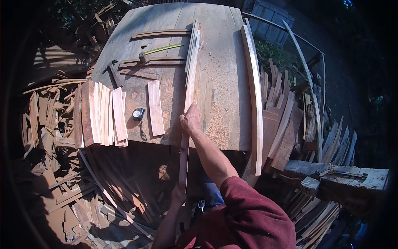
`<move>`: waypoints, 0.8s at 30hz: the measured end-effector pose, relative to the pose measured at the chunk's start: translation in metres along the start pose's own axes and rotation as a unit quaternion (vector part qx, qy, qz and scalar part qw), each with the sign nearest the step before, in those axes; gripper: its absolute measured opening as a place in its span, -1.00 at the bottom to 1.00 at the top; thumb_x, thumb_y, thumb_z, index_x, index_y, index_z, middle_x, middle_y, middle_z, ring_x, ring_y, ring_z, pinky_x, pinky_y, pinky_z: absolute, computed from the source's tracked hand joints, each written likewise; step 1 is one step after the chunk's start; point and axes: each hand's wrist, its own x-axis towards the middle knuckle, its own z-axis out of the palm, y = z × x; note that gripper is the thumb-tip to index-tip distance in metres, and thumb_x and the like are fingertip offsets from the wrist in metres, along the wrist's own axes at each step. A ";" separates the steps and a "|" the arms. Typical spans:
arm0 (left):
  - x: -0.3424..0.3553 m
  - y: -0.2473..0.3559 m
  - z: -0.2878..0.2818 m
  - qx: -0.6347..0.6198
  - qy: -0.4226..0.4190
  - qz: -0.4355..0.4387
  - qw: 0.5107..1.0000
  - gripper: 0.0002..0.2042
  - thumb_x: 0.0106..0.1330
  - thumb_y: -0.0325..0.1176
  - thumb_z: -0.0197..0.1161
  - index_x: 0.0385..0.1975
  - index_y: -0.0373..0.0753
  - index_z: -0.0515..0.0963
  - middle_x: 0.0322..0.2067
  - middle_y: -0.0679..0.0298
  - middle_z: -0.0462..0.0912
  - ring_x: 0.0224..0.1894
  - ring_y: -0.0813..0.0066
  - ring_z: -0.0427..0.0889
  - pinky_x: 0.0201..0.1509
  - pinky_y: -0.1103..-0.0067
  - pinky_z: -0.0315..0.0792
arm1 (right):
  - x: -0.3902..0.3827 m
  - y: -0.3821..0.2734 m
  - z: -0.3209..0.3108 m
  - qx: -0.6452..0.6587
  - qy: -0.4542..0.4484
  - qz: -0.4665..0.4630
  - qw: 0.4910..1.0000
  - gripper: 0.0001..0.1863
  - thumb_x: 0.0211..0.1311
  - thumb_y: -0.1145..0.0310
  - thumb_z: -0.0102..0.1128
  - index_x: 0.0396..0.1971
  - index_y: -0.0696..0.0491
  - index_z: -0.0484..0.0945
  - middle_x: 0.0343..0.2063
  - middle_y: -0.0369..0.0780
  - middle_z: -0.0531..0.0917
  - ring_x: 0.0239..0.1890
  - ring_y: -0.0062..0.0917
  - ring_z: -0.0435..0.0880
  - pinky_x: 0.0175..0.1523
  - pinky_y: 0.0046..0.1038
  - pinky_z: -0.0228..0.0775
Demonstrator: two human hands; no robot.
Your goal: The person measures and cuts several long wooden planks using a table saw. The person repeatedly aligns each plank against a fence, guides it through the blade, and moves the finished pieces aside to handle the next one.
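The long batten (190, 89) runs from the upper centre of the frame to the lower centre, its lower length dim in shadow beyond the near edge of the wooden tabletop (228, 58). We see the right hand (191, 119) wrapped around its middle, the fingers partly hidden by the back of the hand. The left hand (178, 195) closes around its lower end; shade keeps us from separating the fingers. The maroon sleeve (253, 205) covers part of the ground at lower centre, and dark lens borders cut off the corners.

Right of the batten, we note an open stretch of tabletop strewn with sawdust (217, 114), bounded by a long beam (253, 95) whose lower end overhangs the near edge. On the left side, room is tighter: thin strips (192, 47) lie against the batten's upper part, with an extended tape measure (163, 49), a short board (156, 108) and a row of upright-looking short boards (97, 114) farther left. Heaped wood scraps (52, 124) crowd the left of the frame.
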 end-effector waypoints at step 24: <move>0.068 0.018 -0.001 0.096 0.023 0.182 0.978 -0.49 0.58 0.06 -0.15 0.13 -0.32 0.38 -0.14 -0.25 0.59 -0.02 -0.38 0.56 -0.08 0.00 0.44 | 0.079 -0.008 0.001 0.005 -0.024 0.035 0.999 -0.04 0.01 0.33 0.30 0.41 0.32 0.05 0.20 0.12 0.44 0.28 -0.03 0.44 0.35 -0.07 0.24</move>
